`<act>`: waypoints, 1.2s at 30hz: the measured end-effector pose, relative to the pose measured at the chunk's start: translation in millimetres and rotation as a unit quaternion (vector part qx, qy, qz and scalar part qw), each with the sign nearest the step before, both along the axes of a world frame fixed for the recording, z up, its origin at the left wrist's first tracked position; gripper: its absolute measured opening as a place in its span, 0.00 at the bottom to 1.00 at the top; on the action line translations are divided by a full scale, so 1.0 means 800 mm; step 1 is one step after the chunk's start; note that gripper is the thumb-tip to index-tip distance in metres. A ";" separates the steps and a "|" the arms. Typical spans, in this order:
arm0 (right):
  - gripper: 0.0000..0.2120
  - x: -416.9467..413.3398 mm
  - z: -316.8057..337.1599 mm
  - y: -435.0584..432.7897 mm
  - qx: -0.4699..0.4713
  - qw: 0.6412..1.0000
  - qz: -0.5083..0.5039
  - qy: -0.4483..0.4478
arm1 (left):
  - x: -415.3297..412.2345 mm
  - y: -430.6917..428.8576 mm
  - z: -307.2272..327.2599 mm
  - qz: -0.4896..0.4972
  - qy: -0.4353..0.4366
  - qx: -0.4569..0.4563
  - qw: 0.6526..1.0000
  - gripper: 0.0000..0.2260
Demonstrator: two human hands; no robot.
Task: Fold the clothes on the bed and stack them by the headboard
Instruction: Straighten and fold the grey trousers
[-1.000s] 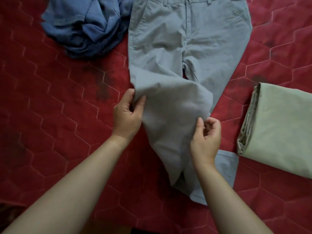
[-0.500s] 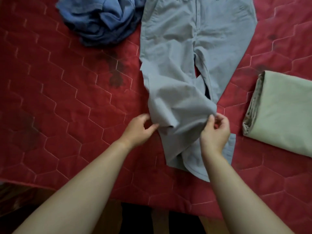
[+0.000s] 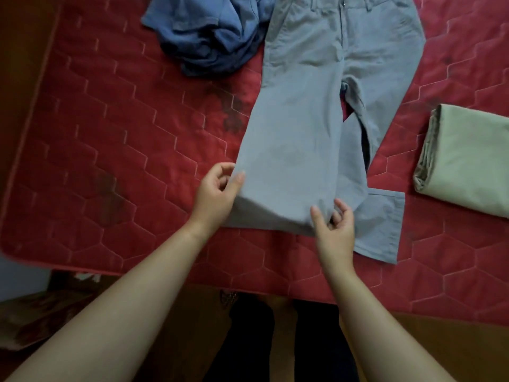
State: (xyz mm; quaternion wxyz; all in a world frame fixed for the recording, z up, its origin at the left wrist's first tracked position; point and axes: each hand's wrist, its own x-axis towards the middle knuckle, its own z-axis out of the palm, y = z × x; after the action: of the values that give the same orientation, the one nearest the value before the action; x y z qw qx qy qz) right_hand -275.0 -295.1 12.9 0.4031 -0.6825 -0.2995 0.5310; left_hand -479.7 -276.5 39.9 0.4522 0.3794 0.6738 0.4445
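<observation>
Grey trousers (image 3: 303,106) lie on a red quilted bed (image 3: 110,161); left hand (image 3: 217,195) pinches one leg's left edge, right hand (image 3: 334,227) pinches its near hem.

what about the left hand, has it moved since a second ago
Yes. The left hand slid down the grey trousers toward the mattress's near edge, away from the dark stain.

Grey trousers (image 3: 316,78): front-up on red bed (image 3: 110,133), waistband far, left leg slanted across right leg, near end lifted.
Blue garment (image 3: 209,37): crumpled heap touching trousers' far-left side.
Beige garment (image 3: 473,161): folded flat, right, apart.
</observation>
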 end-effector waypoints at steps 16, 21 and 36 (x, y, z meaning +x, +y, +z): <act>0.22 -0.075 0.010 -0.040 0.088 0.984 0.079 -0.137 | -0.114 -0.081 0.000 -0.098 0.106 -0.064 0.987 0.22; 0.30 -0.086 -0.030 -0.043 -0.020 0.951 0.197 -0.238 | -0.124 -0.103 -0.040 -0.133 0.278 -0.160 0.938 0.25; 0.26 0.159 -0.104 0.029 -0.066 0.907 0.201 -0.363 | 0.125 0.032 -0.118 -0.289 0.317 -0.117 0.896 0.21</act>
State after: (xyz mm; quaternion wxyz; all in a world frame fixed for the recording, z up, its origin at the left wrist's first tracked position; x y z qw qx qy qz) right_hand -147.6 -272.1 -70.4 0.1048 -0.7786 -0.5204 0.3346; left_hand -380.1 -251.1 -54.4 0.3641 0.6224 0.6895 0.0683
